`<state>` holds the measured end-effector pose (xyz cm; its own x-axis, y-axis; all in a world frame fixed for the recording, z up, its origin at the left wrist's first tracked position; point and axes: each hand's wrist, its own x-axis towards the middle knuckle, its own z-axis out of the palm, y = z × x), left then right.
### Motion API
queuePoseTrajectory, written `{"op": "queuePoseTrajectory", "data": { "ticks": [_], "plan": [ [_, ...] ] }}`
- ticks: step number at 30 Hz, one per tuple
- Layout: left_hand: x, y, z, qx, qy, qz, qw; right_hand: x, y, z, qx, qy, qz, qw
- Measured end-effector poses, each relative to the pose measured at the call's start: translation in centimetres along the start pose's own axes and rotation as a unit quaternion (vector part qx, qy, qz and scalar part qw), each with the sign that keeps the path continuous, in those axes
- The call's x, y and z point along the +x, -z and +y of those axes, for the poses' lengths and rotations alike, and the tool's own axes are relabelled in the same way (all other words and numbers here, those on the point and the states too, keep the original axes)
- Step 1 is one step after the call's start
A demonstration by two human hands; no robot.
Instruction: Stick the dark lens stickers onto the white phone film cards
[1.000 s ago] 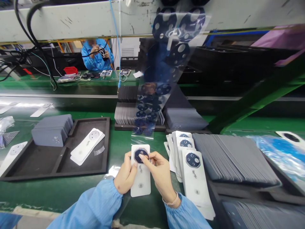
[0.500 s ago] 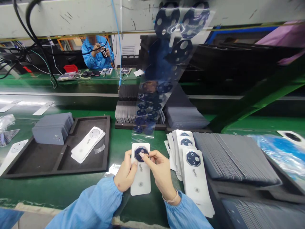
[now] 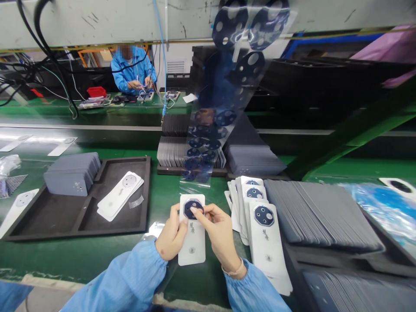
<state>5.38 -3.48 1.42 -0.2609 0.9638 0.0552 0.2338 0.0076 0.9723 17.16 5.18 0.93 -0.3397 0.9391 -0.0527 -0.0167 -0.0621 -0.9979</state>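
Observation:
A white phone back cover lies upright in front of me, with dark print on it and a dark blue camera-ring film near its top. My left hand is closed on the cover's left edge, thumb on the front. With my right hand I pinch at the upper right edge, the thumb resting on the blue film and partly covering it. Just right of my hands, a fanned pile of white covers carries similar blue films. Above hangs a clear strip of blue films.
A black divided tray on the left holds grey panels and white covers. Dense rows of grey panels stand on the right, more behind. A co-worker in blue sits across the line. Cables hang upper left.
My hands and the cover stay almost in place. Across the line, the co-worker's hands have come down from chest height to the bench.

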Motion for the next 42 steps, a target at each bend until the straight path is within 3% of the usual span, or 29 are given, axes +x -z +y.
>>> {"op": "queuePoseTrajectory", "data": {
  "ticks": [10, 16, 21, 28, 32, 37, 42],
  "plan": [
    [-0.1, 0.1, -0.3, 0.017, 0.009, -0.008, 1.0, -0.1, 0.0, -0.1, -0.029, 0.009, 0.01, 0.999],
    [-0.3, 0.1, -0.4, 0.054, 0.041, 0.003, 0.998, -0.6, -0.4, -0.4, -0.077, 0.067, 0.04, 0.994],
    [-0.4, 0.0, -0.5, 0.085, 0.061, 0.046, 0.993, -1.4, -0.7, -0.5, -0.115, 0.127, 0.052, 0.984],
    [-0.3, 0.1, -0.8, 0.05, 0.046, 0.109, 0.992, -1.3, -0.7, -0.7, -0.216, 0.201, 0.075, 0.953],
    [-0.4, 0.1, -0.6, 0.02, 0.045, 0.11, 0.993, -0.9, -0.6, -0.8, -0.171, 0.168, 0.072, 0.968],
    [-0.4, -0.4, 0.3, 0.0, 0.058, 0.07, 0.996, -0.8, -0.8, -0.8, -0.019, 0.032, -0.089, 0.995],
    [-0.1, -0.5, 0.5, -0.019, 0.087, 0.038, 0.995, -0.5, -0.9, -0.5, 0.088, -0.048, -0.091, 0.991]
  ]
}}
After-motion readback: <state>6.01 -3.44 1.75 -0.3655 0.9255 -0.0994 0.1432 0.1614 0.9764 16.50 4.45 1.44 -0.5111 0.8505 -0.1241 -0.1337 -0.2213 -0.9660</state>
